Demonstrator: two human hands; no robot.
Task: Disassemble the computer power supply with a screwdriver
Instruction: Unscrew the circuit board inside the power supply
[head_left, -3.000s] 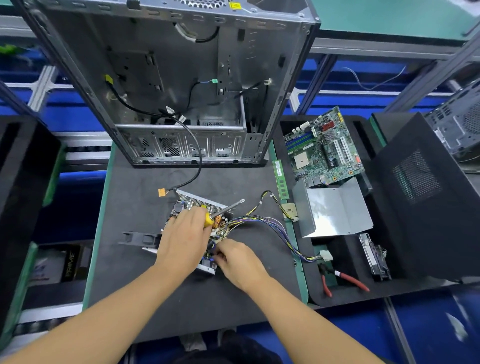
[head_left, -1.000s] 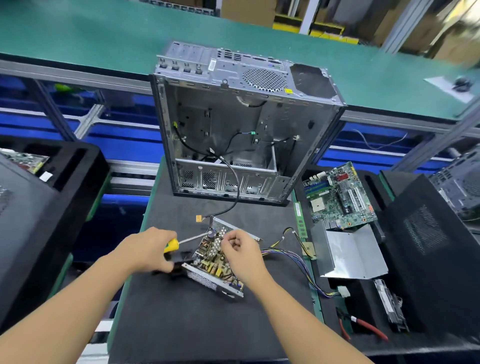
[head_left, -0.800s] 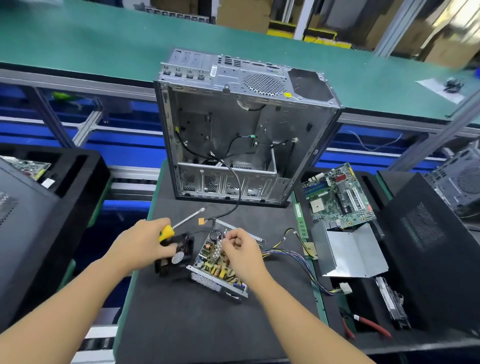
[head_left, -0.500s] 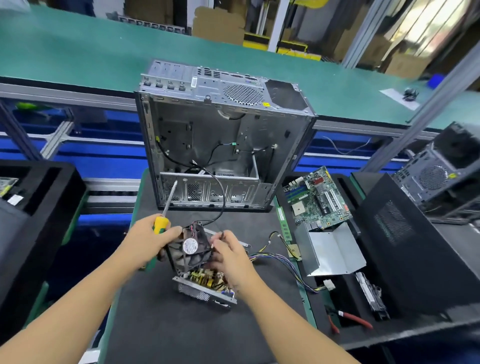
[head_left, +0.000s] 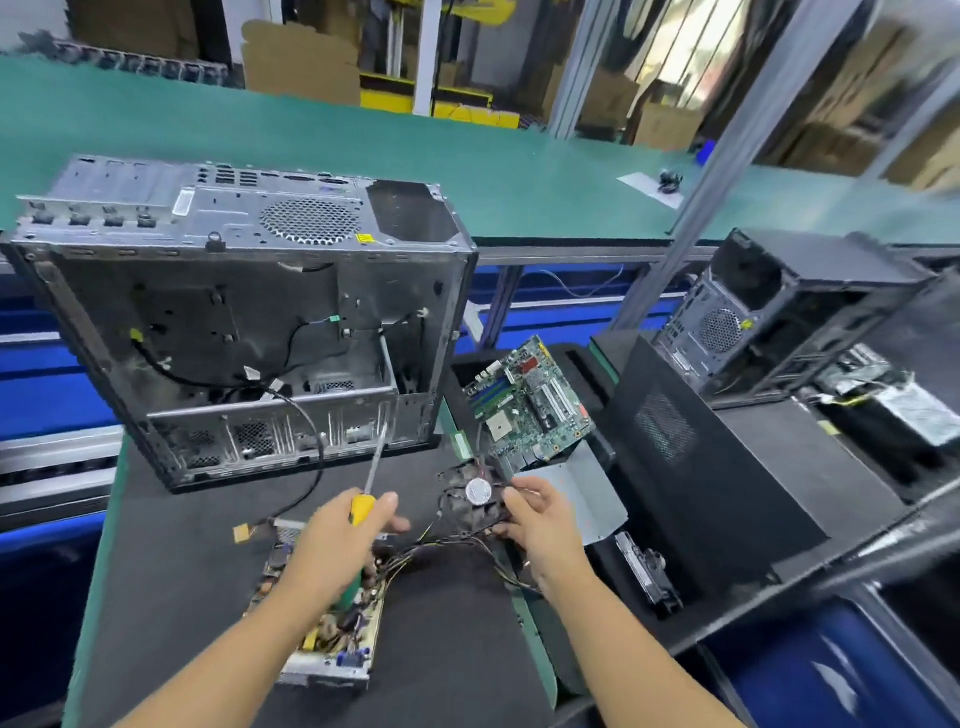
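The opened power supply (head_left: 332, 631) lies on the black mat, its circuit board exposed under my left forearm. My left hand (head_left: 340, 535) grips a yellow-handled screwdriver (head_left: 366, 493) whose shaft points up and away. My right hand (head_left: 540, 522) holds a black cooling fan (head_left: 475, 499) with a white round label, lifted to the right of the supply. Thin wires (head_left: 441, 548) run from the fan back to the board.
An empty metal computer case (head_left: 244, 322) stands at the mat's far edge. A green motherboard (head_left: 530, 402) and a grey metal cover (head_left: 592, 499) lie in the black tray on the right. A black side panel (head_left: 691, 467) and another case (head_left: 789, 312) are further right.
The fan has passed from beside my left hand over to the right, now held by my right hand. The camera view has swung right and up.
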